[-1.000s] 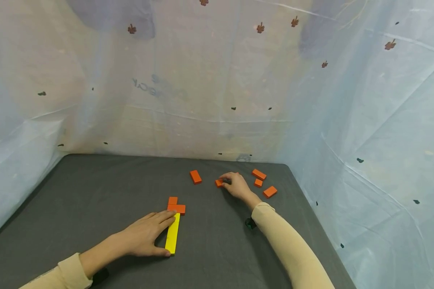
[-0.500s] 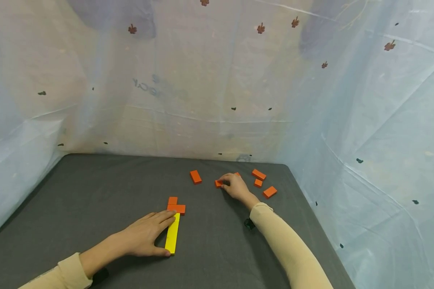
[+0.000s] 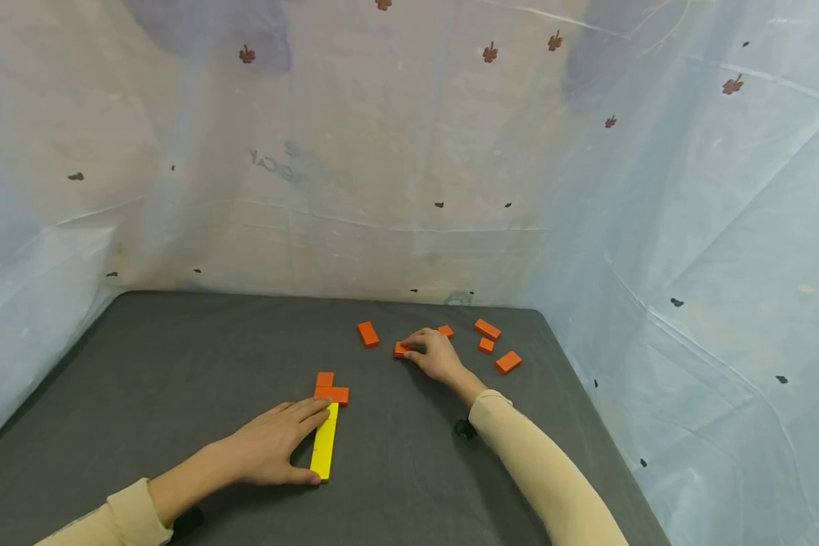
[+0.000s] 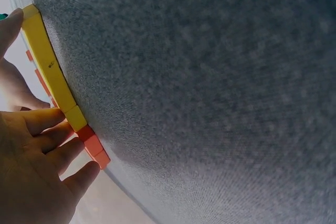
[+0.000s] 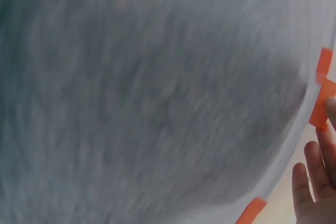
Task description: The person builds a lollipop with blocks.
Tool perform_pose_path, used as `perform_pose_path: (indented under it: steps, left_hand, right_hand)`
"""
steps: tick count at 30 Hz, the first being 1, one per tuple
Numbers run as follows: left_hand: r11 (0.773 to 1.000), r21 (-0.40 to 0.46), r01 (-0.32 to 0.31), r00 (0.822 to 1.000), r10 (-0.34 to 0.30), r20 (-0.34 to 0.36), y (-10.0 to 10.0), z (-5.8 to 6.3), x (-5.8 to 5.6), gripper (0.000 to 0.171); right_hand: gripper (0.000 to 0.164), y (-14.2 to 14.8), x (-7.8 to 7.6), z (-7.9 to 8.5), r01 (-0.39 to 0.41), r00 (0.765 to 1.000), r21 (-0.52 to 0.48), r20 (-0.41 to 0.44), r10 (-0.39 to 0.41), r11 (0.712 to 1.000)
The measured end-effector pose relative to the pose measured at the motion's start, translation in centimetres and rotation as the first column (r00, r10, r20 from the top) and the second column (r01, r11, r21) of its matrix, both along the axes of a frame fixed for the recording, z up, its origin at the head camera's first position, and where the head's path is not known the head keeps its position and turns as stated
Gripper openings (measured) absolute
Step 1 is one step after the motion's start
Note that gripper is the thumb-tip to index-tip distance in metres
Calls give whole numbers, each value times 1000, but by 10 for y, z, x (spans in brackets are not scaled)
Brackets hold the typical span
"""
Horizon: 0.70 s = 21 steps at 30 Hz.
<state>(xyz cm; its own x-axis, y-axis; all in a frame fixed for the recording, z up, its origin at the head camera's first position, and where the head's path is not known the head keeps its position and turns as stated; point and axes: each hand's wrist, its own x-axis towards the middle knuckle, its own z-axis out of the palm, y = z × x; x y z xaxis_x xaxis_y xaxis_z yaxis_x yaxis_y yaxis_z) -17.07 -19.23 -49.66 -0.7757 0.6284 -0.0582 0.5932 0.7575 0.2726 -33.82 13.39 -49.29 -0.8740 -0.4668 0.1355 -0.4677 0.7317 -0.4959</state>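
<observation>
My right hand [image 3: 438, 358] pinches a far block [image 3: 399, 352] between others [image 3: 508, 362]; my spread left hand [image 3: 269, 446] touches a bar [image 3: 324, 446], its speck [image 4: 51, 65] clear only from left wrist.

Dark grey bench [image 3: 191, 349] under end-to-end yellow blocks [image 3: 323, 447], two adjoining orange blocks [image 3: 338, 395], scattered orange blocks [image 3: 508, 362] beyond

Head view forward-down — wrist views close

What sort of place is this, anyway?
Probably a screened-off tabletop workspace: pale, patterned sheeting hangs behind and beside a dark grey table bearing orange blocks and yellow blocks.
</observation>
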Motion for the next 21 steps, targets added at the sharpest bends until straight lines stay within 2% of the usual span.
perform_pose_path:
  steps: [5, 11, 21]
  left_hand:
    - [1000, -2, -3, 1000, 3, -2, 0, 0, 0, 106]
    - [1000, 3, -6, 1000, 6, -6, 1, 1, 1, 106]
    - [1000, 15, 3, 1000, -2, -21, 0, 1, 1, 107]
  right_hand:
    - [26, -13, 11, 4, -46, 999, -52, -16, 45, 998]
    - [26, -31, 24, 7, -86, 996, -68, 1, 87, 994]
    - [26, -60, 43, 6, -145, 989, -41, -8, 145, 989]
